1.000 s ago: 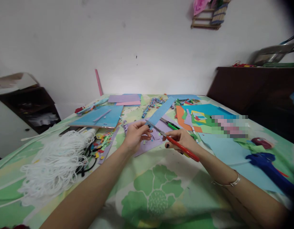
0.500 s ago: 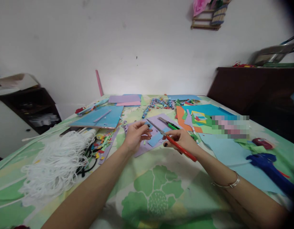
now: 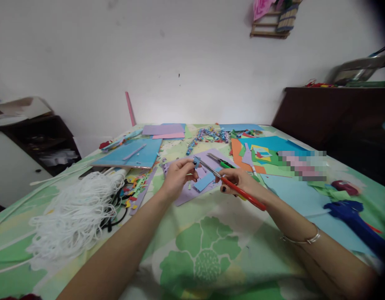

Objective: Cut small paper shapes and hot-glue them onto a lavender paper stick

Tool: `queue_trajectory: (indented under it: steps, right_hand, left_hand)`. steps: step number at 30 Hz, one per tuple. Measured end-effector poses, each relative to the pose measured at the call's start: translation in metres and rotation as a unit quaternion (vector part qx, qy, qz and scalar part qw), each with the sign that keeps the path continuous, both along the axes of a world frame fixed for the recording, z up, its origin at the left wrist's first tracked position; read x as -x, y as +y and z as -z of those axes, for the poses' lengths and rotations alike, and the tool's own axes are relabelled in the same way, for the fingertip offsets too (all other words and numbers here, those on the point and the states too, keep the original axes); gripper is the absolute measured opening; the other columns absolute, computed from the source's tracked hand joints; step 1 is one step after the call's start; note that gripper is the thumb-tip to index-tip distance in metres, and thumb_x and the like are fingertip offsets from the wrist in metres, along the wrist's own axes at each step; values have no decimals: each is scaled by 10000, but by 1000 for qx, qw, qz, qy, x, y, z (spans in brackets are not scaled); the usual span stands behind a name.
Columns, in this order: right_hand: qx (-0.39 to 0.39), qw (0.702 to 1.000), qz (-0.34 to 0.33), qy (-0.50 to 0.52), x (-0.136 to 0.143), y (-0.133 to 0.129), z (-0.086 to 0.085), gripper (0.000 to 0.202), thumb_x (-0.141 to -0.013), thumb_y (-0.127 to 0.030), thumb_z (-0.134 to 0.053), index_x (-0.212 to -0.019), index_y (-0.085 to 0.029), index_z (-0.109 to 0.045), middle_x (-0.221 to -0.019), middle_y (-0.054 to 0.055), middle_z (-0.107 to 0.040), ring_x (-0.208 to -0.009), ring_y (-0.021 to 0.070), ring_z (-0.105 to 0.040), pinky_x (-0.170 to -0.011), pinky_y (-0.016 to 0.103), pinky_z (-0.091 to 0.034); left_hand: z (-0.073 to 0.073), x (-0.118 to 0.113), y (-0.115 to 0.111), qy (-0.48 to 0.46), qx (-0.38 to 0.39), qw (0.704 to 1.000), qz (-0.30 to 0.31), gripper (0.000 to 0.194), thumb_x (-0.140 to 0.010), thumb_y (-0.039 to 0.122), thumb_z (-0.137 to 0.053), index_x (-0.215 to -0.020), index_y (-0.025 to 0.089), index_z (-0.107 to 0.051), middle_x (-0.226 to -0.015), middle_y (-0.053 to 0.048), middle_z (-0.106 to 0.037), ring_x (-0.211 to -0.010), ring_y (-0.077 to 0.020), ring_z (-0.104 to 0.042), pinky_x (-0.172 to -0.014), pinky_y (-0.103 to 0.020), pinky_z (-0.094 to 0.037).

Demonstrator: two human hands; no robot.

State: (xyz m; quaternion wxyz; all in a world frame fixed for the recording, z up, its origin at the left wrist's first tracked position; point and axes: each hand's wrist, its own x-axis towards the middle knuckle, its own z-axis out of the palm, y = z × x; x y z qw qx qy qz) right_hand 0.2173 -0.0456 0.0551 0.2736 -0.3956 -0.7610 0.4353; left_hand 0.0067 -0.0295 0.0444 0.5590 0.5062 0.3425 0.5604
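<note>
Well left of the purple sheet (image 3: 183, 195), the dark cabinet (image 3: 51, 127) holds white papers (image 3: 58, 157). Above that sheet, the scissors (image 3: 231, 185) slant, tips away and leftward. The right hand (image 3: 242, 182) curls round their handles; the left hand (image 3: 177, 177), nearly closed, pinches a blue scrap (image 3: 196, 161).

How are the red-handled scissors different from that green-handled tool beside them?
The scissors are held in the right hand; the green-handled tool lies on the purple sheet. The scissors' handles are mostly red, while the tool's handle is partly green. Both look slim, their metallic ends pointing away and leftward.
</note>
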Motion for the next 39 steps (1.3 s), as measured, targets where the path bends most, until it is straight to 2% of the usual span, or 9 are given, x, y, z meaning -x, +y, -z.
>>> queue_trajectory:
  steps: [3,7,15,25,32,39]
  right_hand:
    - [-11,1000,11,-13,2,-2,0,260,-689,-373,-674,-783,-162,-554,-589,-43,-421,-513,79,-336,-453,216,-282]
    - [-27,999,11,-20,3,-2,1,232,-688,-357,-659,-749,-170,-535,-581,-47,-415,-514,82,-334,-467,226,-271]
    - [-46,998,17,-32,3,1,5,215,-701,-360,-652,-761,-181,-551,-605,-31,-443,-536,97,-348,-479,246,-247]
    - [-19,999,31,-10,4,4,11,291,-669,-410,-703,-806,-173,-604,-564,-43,-460,-467,77,-335,-438,237,-234]
    - [-18,999,47,-13,3,3,11,241,-686,-369,-699,-806,-173,-627,-501,-61,-423,-422,65,-329,-422,232,-256]
    - [-5,997,70,-29,3,1,6,243,-677,-372,-691,-794,-162,-651,-526,-46,-466,-407,59,-331,-405,226,-269]
  left_hand:
    - [-2,-1,-2,56,-20,998,1,121,-719,250,-609,-686,134,-602,-559,8,-575,-482,-97,-558,-479,-216,-471]
    - [-2,-2,-4,92,-8,995,21,155,-751,290,-596,-732,137,-582,-564,-9,-617,-490,-129,-596,-487,-244,-495]
    - [3,-2,0,66,-21,997,16,201,-736,300,-658,-741,102,-628,-554,-7,-605,-484,-99,-572,-479,-208,-452]
    - [4,-3,0,31,-7,999,26,287,-694,358,-722,-767,88,-659,-594,-26,-624,-498,-98,-575,-496,-213,-443]
    - [5,-2,0,12,7,1000,27,284,-678,355,-736,-753,90,-668,-595,-24,-625,-508,-94,-573,-520,-220,-456]
    - [6,0,2,5,34,999,24,254,-658,331,-746,-714,95,-672,-600,-28,-631,-519,-90,-575,-514,-208,-424]
